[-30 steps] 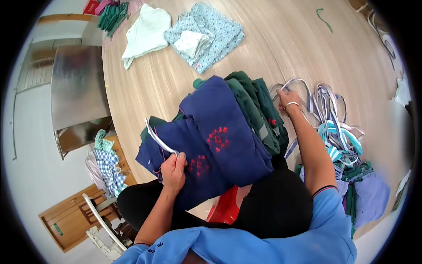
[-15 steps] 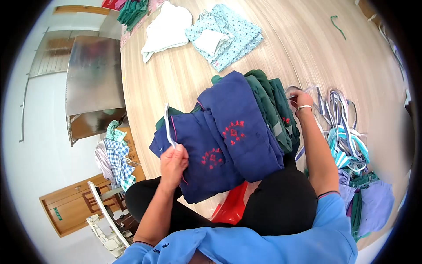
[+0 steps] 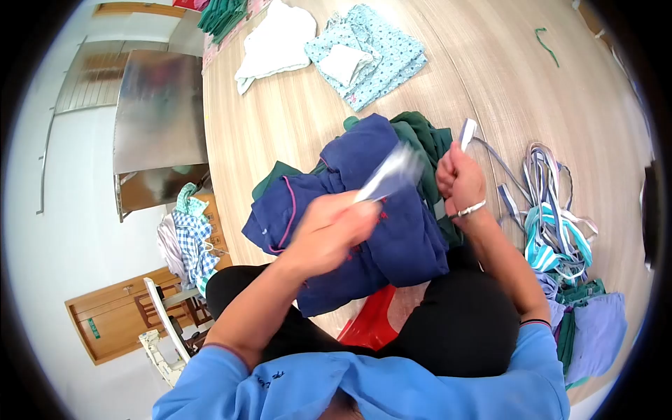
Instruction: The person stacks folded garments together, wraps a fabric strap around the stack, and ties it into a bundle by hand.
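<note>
My left hand (image 3: 334, 231) is closed on a white strip (image 3: 392, 171), blurred by motion, above the navy folded garments (image 3: 413, 238). My right hand (image 3: 462, 178), with a white bracelet at the wrist, is closed on a white and grey strap (image 3: 467, 133) that stands up from its fingers. Dark green garments (image 3: 430, 143) lie beside and partly under the navy ones, near my right hand. The stack rests at the table edge over my lap. Red lettering on the navy cloth is mostly covered by my left hand.
A bundle of striped straps (image 3: 546, 168) lies on the table (image 3: 504, 84) at the right, above purple and green clothes (image 3: 595, 325). Farther back are a white cloth (image 3: 280, 38), a patterned blue cloth (image 3: 392, 59) and a green string (image 3: 546, 45). A sewing machine (image 3: 162, 357) stands lower left.
My left hand has moved right and up across the navy garments with the white strip. My right hand has come in slightly and lifted the strap end upright. The view has shifted a little.
</note>
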Demonstrator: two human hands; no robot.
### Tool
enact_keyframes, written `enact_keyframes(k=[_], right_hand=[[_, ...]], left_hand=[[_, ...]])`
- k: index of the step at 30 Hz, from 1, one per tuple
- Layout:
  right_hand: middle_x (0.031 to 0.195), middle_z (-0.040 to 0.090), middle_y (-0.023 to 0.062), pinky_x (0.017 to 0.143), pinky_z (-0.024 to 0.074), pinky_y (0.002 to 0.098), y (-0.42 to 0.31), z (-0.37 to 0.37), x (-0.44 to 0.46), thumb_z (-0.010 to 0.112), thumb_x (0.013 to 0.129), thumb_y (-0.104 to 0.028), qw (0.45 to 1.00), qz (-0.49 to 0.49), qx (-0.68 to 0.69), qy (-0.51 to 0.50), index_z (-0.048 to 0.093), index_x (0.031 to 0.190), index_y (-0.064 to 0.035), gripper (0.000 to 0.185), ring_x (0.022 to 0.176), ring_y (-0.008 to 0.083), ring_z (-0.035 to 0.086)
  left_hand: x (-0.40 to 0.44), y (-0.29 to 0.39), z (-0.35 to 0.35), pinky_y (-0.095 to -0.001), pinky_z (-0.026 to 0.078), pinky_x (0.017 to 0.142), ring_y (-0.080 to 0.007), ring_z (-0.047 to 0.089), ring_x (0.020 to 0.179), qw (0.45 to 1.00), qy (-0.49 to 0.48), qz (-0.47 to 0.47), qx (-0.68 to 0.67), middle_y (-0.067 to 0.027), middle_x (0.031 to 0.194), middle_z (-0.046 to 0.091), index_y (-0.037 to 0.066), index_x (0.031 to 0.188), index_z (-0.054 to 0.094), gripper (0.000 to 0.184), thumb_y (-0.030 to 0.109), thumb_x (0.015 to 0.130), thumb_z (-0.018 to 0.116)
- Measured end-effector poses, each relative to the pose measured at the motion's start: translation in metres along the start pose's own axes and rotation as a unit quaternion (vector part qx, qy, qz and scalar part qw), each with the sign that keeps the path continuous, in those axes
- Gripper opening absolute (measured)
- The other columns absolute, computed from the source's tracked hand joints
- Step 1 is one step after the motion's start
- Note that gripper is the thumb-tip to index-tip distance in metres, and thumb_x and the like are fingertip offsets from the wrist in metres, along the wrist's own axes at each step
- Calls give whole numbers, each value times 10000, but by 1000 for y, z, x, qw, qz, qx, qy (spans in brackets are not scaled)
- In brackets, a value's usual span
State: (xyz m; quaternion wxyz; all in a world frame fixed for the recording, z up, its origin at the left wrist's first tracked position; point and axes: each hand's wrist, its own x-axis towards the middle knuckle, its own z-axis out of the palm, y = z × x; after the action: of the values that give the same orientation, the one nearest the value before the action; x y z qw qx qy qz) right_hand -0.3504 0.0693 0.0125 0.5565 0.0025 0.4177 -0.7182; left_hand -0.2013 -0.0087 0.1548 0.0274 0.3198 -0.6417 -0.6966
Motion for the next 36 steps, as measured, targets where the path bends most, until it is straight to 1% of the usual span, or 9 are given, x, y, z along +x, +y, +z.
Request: enact_keyframes(k=[5,8,11,15,23,30,34,35,36], right_hand=[[505,315,-32,400,162,241,-6,-9,-5,407,954,-385,1000,22,1,0,363,602,-124,440,429,72,233],[499,314,-26,399,162,247,-31,-21,-4,392,965,-377,999,-21,44,9,348,593,-127,450,424,75,229],[505,256,-30,437,196,264,-38,-11,-21,384,986,-325,994,-97,17,-46,317,577,-120,462,449,98,227],[528,418,28,466,241,263,-31,17,-35,452,955,-248,976,-162,-104,-105,478,623,-58,383,450,130,343],[814,542,89,752,373,363,-42,43,-25,578,770,-134,713,-433,-517,-191,559,830,-66,93,821,271,516],[924,608,61,818,455,295,-60,-29,-8,590,808,-85,893,-31,-385,-229,573,1030,-8,236,896,148,578],[835,627,69,773,470,287,-64,-32,-4,678,713,-93,843,-75,-432,-312,577,950,-1,273,814,150,601],[835,627,69,773,470,287,-64,-30,-2,678,713,-93,842,-75,-433,-314,577,950,-1,273,814,150,601],[806,614,73,738,471,288,-62,-27,0,700,682,-101,826,-64,-469,-307,580,929,-1,292,789,143,593]], left_hand=[[84,-74,31,-284,364,493,-109,414,525,998,0,68,15,-35,556,465,1,696,496,301,174,938,453],[94,-80,37,-404,403,518,-317,515,512,980,66,69,175,-191,563,498,-22,733,520,304,212,921,472],[91,-83,38,-311,377,488,-163,447,490,967,92,95,217,-91,531,470,8,693,499,305,194,934,481],[81,-81,39,-421,465,563,-377,586,622,927,61,206,307,-187,650,570,27,839,557,130,154,858,537],[86,-128,40,-355,470,649,-251,605,766,915,59,326,230,-114,809,608,39,931,578,150,159,840,575],[82,-76,25,-253,447,607,-102,557,641,993,-20,9,118,-16,626,562,-2,769,593,89,56,835,580],[78,-71,28,-258,459,603,-116,584,652,975,-24,130,181,-82,687,619,15,776,636,88,-40,738,577],[76,-69,31,-357,471,587,-326,621,672,970,-9,128,206,-184,707,618,8,726,646,113,-51,669,570],[76,-70,31,-351,472,575,-317,614,663,948,-22,178,262,-154,712,615,18,761,623,131,-61,671,569]])
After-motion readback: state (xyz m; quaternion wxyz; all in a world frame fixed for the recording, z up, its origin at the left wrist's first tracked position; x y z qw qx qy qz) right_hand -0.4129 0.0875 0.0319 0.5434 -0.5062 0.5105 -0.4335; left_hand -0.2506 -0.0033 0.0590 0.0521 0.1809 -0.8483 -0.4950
